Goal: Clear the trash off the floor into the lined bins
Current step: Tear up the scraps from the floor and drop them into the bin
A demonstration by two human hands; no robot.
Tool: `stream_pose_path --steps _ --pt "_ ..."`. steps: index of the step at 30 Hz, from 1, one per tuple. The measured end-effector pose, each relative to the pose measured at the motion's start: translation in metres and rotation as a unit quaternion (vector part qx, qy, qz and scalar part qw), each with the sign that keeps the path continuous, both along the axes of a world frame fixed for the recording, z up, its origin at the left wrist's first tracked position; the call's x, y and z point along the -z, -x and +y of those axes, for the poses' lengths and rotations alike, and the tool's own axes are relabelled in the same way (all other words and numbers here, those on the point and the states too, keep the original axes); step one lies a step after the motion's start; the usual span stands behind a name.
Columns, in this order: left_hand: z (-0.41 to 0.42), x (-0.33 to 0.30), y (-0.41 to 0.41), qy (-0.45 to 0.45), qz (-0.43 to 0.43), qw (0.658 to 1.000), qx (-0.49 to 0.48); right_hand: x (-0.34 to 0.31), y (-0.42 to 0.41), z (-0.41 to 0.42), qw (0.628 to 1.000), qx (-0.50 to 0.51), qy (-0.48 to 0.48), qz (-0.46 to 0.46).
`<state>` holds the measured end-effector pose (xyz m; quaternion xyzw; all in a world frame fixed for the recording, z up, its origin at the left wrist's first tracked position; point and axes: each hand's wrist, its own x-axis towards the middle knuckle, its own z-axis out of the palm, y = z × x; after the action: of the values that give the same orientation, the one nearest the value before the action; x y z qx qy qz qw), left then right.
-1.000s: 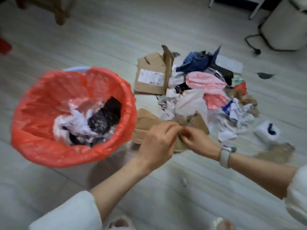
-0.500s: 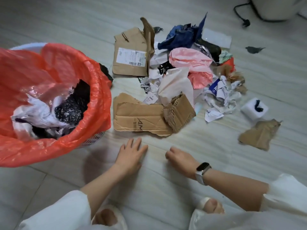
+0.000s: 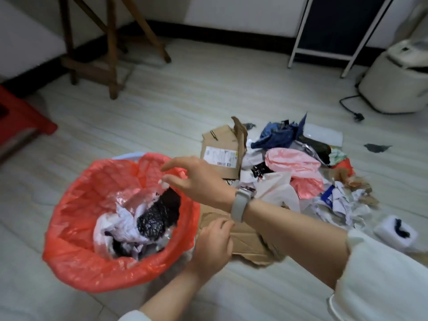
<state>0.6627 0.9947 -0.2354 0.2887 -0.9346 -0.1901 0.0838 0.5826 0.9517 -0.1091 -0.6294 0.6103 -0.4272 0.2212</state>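
Pale plank flooring (image 3: 185, 107) runs back to a dark skirting board, and on it a person crouches with both arms reaching forward; the right hand (image 3: 199, 179), a pale watch (image 3: 240, 205) strapped at its wrist, hangs above the far rim of the bin with its fingers spread loosely, a tiny white scrap (image 3: 163, 183) pinched at the fingertips, though blur keeps its nature unclear; the left hand (image 3: 214, 244) rests lower, just beside the bin's near-right rim, its fingers curled onto the edge of a flat torn piece of cardboard (image 3: 245, 242) lying on the floor; whether it grips the cardboard or merely touches it I cannot tell; directly under the right hand sits the bin, lined with a red plastic bag (image 3: 76, 228) folded over its rim, holding crumpled white paper (image 3: 122, 228) and a dark shiny wad (image 3: 152, 221); beyond the cardboard, toward the right side of the floor, spreads the trash pile: a brown carton with a shipping label (image 3: 222, 154), pink plastic (image 3: 291, 163), blue wrapping (image 3: 278, 135), crumpled white papers (image 3: 340, 202); a small white block (image 3: 396, 231) lies apart at the pile's right; farther back stand wooden legs (image 3: 111, 47), a white metal frame (image 3: 298, 33), and a white appliance (image 3: 398, 79) with its cord trailing on the floor.
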Motion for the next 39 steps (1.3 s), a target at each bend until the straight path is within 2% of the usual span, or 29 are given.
stream_pose_path --steps 3,7,9,12,16,19,23,25,28,30,32,36,39 --pt "-0.006 0.009 0.003 -0.056 -0.019 0.998 -0.024 0.005 0.017 0.0 0.999 0.015 -0.032 -0.019" --pt "-0.005 0.004 0.033 -0.029 -0.085 0.996 -0.008 0.027 0.079 0.033 0.99 0.1 -0.098 -0.012" --pt "-0.004 0.007 0.052 -0.015 -0.072 0.996 0.044 0.043 0.12 0.06 0.979 0.175 -0.108 -0.01" --pt "-0.005 0.012 0.086 0.007 -0.039 0.994 0.099 0.078 0.179 0.106 0.944 0.305 -0.125 -0.017" --pt "-0.005 0.008 0.144 0.013 -0.058 0.993 0.1 0.126 0.24 0.162 0.888 0.422 -0.18 -0.04" --pt "-0.008 0.022 0.18 -0.005 -0.056 0.997 0.055 0.152 0.268 0.174 0.884 0.412 -0.223 -0.007" --pt "-0.021 0.041 0.201 -0.091 -0.047 0.993 -0.058 0.168 0.286 0.141 0.921 0.321 -0.217 0.031" --pt "-0.029 0.045 0.202 -0.128 -0.015 0.987 -0.096 0.179 0.29 0.118 0.921 0.305 -0.242 -0.006" --pt "-0.035 0.046 0.199 -0.168 0.042 0.979 -0.112 0.2 0.295 0.094 0.888 0.352 -0.266 -0.13" --pt "-0.035 0.042 0.199 -0.196 0.078 0.97 -0.118 0.2 0.298 0.09 0.87 0.392 -0.251 -0.163" --pt "-0.034 0.036 0.204 -0.238 0.11 0.956 -0.13 0.184 0.298 0.092 0.882 0.409 -0.192 -0.136" --pt "-0.044 0.017 0.219 -0.34 0.196 0.906 -0.155 0.13 0.301 0.114 0.918 0.39 -0.068 -0.012" --pt "-0.056 -0.009 0.225 -0.365 0.244 0.89 -0.123 0.095 0.301 0.136 0.944 0.325 -0.058 0.015"
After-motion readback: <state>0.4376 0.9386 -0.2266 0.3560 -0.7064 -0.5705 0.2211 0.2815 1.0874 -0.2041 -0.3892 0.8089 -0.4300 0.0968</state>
